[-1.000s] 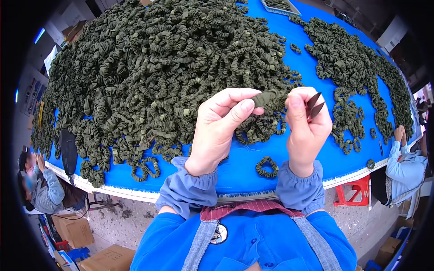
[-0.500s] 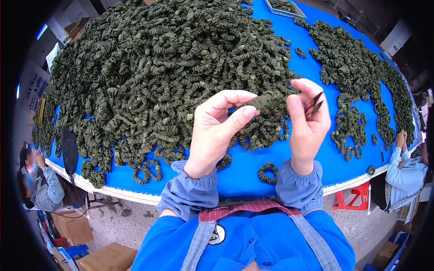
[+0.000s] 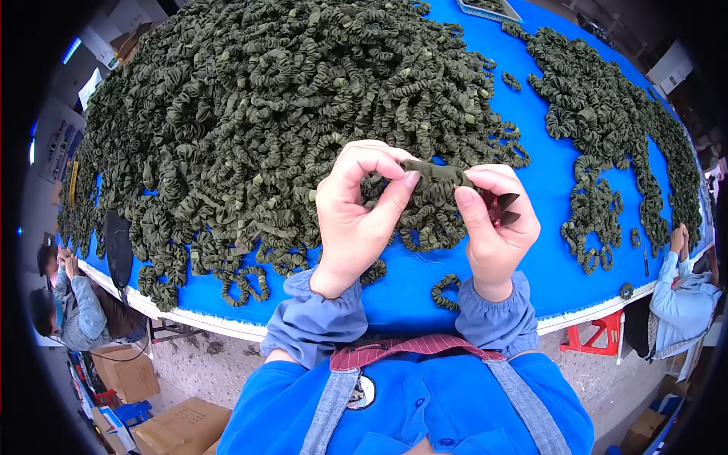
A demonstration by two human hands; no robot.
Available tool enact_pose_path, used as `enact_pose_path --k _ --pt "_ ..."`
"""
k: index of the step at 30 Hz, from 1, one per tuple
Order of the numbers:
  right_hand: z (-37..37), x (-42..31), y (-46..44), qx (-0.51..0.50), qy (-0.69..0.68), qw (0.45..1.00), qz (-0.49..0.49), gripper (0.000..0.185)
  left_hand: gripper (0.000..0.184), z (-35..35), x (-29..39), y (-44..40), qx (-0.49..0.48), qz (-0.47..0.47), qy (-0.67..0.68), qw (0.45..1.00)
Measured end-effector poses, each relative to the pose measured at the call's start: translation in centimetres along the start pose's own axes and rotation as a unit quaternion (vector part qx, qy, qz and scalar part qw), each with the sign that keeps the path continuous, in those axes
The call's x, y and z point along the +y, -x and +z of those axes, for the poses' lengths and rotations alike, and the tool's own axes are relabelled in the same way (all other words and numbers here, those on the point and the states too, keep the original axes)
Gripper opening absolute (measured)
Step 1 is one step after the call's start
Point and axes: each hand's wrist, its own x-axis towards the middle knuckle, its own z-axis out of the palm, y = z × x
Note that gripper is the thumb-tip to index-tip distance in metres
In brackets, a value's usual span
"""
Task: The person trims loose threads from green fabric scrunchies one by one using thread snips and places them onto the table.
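Observation:
A dark green scrunchie [image 3: 436, 173] is stretched between my two hands above the front of the table. My left hand [image 3: 358, 208] pinches its left end between thumb and forefinger. The thumb and forefinger of my right hand [image 3: 500, 220] pinch its right end. Tucked in the right palm is a pair of small thread snips [image 3: 502, 211], with red showing near its dark pointed blades. Behind my hands rises a big heap of dark green scrunchies [image 3: 250, 121]. One loose scrunchie [image 3: 446, 292] lies by my right cuff, partly hidden by it.
Blue cloth [image 3: 523, 265] covers the table. More scrunchies [image 3: 599, 114] spread along the right side, and a pale tray [image 3: 489, 9] stands at the far edge. Co-workers sit at the left [image 3: 83, 311] and right [image 3: 679, 296]. Cardboard boxes [image 3: 182, 425] and a red stool [image 3: 595, 334] are on the floor.
My right hand has moved left and taken hold of the scrunchie's right end. The scrunchie, earlier held by my left hand alone, now spans both hands.

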Motion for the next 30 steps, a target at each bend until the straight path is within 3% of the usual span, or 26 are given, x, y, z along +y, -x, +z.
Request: enact_pose_path --k 5,7,9,14,20,25,30 --pt "0.0 -0.1 -0.2 -0.018 0.042 0.999 -0.027 0.022 0.02 0.5 0.5 -0.1 0.039 -0.019 0.074 0.996" --pt "0.1 -0.1 -0.3 -0.022 0.061 0.997 -0.034 0.023 0.02 0.1 0.5 -0.4 0.033 0.099 -0.066 0.992" --pt "0.1 -0.1 -0.3 -0.025 0.079 0.996 -0.041 0.024 0.02 -0.2 0.4 -0.6 0.025 0.215 -0.204 0.955" --pt "0.1 0.3 -0.3 -0.02 0.081 0.996 -0.042 0.024 0.018 -0.3 0.3 -0.6 0.03 0.278 -0.216 0.936" --pt "0.2 0.4 -0.5 -0.012 0.081 0.996 -0.036 0.025 0.018 -0.3 0.0 -0.5 0.03 0.285 -0.212 0.934" --pt "-1.8 0.1 -1.6 0.026 0.223 0.971 -0.087 0.022 0.017 0.8 0.2 -0.6 0.034 0.157 -0.171 0.972" --pt "-13.9 2.3 -2.7 0.244 0.326 0.913 0.031 0.015 0.017 -1.4 -2.6 -1.5 -0.153 -0.024 -0.319 0.935"
